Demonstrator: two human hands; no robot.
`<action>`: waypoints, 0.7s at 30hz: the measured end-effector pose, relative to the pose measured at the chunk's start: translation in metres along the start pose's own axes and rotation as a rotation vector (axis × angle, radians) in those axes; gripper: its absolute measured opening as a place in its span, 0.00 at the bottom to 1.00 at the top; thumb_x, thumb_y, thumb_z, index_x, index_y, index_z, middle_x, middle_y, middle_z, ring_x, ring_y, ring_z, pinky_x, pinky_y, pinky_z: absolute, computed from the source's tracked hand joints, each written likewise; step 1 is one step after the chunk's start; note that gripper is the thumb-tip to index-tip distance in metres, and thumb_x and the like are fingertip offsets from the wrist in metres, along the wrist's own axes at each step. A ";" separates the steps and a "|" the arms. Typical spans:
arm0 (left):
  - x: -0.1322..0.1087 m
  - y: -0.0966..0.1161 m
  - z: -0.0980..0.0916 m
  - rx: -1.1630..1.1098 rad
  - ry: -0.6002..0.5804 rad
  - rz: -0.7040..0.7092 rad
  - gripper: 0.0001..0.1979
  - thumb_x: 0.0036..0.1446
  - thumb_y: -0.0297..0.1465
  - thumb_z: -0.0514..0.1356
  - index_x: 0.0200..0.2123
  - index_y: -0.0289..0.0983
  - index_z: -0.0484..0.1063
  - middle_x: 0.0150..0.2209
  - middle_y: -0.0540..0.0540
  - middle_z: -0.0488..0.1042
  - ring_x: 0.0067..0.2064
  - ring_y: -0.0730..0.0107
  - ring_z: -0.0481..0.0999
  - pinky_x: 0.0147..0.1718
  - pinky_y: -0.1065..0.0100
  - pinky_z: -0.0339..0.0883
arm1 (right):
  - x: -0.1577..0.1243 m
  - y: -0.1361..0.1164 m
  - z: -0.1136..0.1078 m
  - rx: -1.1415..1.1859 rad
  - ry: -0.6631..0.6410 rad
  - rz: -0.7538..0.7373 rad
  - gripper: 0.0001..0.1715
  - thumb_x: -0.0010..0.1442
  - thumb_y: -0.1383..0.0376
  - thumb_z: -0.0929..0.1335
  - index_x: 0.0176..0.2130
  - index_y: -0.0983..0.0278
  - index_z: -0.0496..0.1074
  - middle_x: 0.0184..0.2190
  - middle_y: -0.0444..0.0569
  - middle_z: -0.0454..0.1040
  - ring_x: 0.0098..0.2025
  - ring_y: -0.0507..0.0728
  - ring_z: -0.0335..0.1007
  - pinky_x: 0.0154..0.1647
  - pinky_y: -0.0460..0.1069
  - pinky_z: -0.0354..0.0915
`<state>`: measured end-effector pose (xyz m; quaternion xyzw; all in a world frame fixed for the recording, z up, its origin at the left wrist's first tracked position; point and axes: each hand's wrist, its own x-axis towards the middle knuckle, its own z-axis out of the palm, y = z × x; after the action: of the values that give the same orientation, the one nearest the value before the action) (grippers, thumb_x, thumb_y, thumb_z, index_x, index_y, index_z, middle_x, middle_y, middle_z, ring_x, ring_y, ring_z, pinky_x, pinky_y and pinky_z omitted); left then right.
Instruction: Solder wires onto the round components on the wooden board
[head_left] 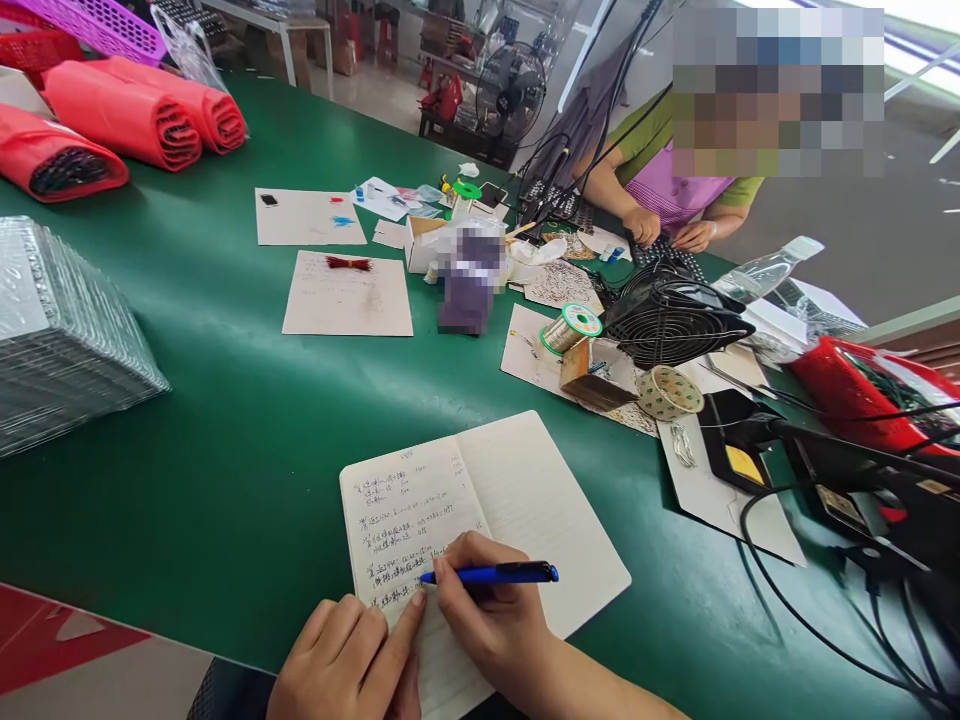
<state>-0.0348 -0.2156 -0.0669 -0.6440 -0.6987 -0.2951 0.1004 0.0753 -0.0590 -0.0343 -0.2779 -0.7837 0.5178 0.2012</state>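
Observation:
An open notebook (559,520) with ruled pages lies at a slant on the green table, its left page carrying several lines of handwriting. My right hand (491,610) grips a blue pen (495,574) with a black end; the pen's tip meets the left page near the lowest written line. My left hand (352,660) rests over the lower left part of the notebook. Its index finger stretches to the writing beside the pen tip, while the other fingers bend loosely. The hands cover the page's lower left corner.
Plastic-wrapped stacked trays (75,330) stand left, below red rolled bundles (127,110). Beyond the notebook are cards (345,305), a solder spool (574,325), a black fan (667,315) and a tape roll (670,392). Cables (757,580) run at right. Across the table a person (675,190) handles black parts.

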 end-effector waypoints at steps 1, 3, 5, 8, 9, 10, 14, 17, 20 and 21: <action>0.000 0.000 0.000 -0.002 -0.003 -0.007 0.20 0.55 0.21 0.64 0.53 0.29 0.77 0.30 0.45 0.74 0.33 0.64 0.66 0.33 0.61 0.58 | 0.000 0.000 0.000 -0.001 0.004 0.001 0.16 0.68 0.63 0.66 0.27 0.61 0.63 0.22 0.41 0.64 0.24 0.51 0.57 0.26 0.48 0.54; 0.000 0.000 0.000 -0.001 -0.002 0.000 0.20 0.55 0.22 0.65 0.52 0.28 0.77 0.31 0.44 0.74 0.33 0.63 0.67 0.33 0.61 0.58 | 0.000 0.000 0.000 0.003 0.006 0.001 0.16 0.68 0.63 0.66 0.27 0.61 0.63 0.22 0.41 0.65 0.24 0.51 0.57 0.26 0.48 0.54; -0.001 -0.001 0.001 0.004 0.000 0.018 0.20 0.55 0.23 0.66 0.52 0.28 0.77 0.31 0.44 0.74 0.33 0.63 0.67 0.33 0.61 0.58 | -0.001 -0.001 0.000 0.010 0.011 -0.004 0.16 0.67 0.63 0.66 0.27 0.61 0.63 0.22 0.41 0.65 0.24 0.51 0.57 0.26 0.48 0.54; -0.001 -0.002 0.001 0.009 0.000 0.019 0.21 0.54 0.23 0.66 0.52 0.28 0.77 0.31 0.45 0.74 0.33 0.64 0.67 0.33 0.61 0.58 | -0.002 -0.001 0.000 0.016 0.009 -0.003 0.16 0.67 0.64 0.66 0.27 0.61 0.63 0.22 0.40 0.64 0.24 0.51 0.56 0.26 0.48 0.54; -0.001 -0.001 0.001 0.010 0.004 0.019 0.20 0.55 0.23 0.66 0.52 0.28 0.77 0.30 0.45 0.74 0.33 0.64 0.67 0.32 0.61 0.58 | -0.002 -0.001 0.000 0.020 0.009 0.001 0.16 0.67 0.64 0.66 0.27 0.61 0.63 0.22 0.40 0.64 0.24 0.50 0.56 0.26 0.48 0.54; -0.001 -0.001 0.001 0.011 0.008 0.017 0.20 0.55 0.23 0.66 0.52 0.29 0.77 0.30 0.45 0.73 0.32 0.65 0.67 0.32 0.61 0.58 | -0.002 0.000 0.001 0.024 0.012 0.004 0.16 0.67 0.64 0.66 0.27 0.61 0.63 0.22 0.40 0.64 0.24 0.50 0.56 0.26 0.48 0.54; 0.000 0.000 0.000 0.001 0.023 -0.001 0.20 0.56 0.24 0.66 0.53 0.29 0.77 0.29 0.46 0.73 0.31 0.66 0.66 0.31 0.62 0.58 | -0.002 0.002 0.002 0.033 0.032 -0.011 0.16 0.67 0.64 0.67 0.27 0.62 0.63 0.22 0.40 0.63 0.24 0.50 0.56 0.26 0.47 0.53; 0.000 0.000 -0.001 -0.008 0.028 0.008 0.21 0.55 0.24 0.67 0.53 0.28 0.76 0.29 0.46 0.73 0.31 0.66 0.66 0.31 0.62 0.57 | -0.001 0.001 0.002 0.027 0.023 -0.014 0.17 0.67 0.64 0.66 0.27 0.62 0.63 0.21 0.39 0.62 0.24 0.49 0.54 0.25 0.47 0.52; -0.001 -0.001 0.000 -0.008 0.019 0.013 0.22 0.55 0.23 0.66 0.54 0.28 0.76 0.30 0.45 0.73 0.32 0.65 0.65 0.31 0.62 0.57 | 0.000 0.000 0.001 0.023 0.024 -0.021 0.17 0.67 0.64 0.66 0.26 0.62 0.62 0.21 0.39 0.62 0.24 0.49 0.54 0.25 0.47 0.52; -0.001 -0.001 0.000 -0.010 0.016 0.010 0.22 0.55 0.22 0.65 0.55 0.28 0.76 0.30 0.45 0.73 0.32 0.65 0.65 0.32 0.62 0.57 | 0.000 0.000 0.001 0.023 0.021 -0.022 0.17 0.67 0.65 0.66 0.26 0.62 0.62 0.21 0.39 0.62 0.23 0.49 0.54 0.25 0.47 0.52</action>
<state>-0.0353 -0.2165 -0.0675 -0.6455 -0.6932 -0.3033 0.1044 0.0742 -0.0595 -0.0346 -0.2725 -0.7785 0.5216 0.2182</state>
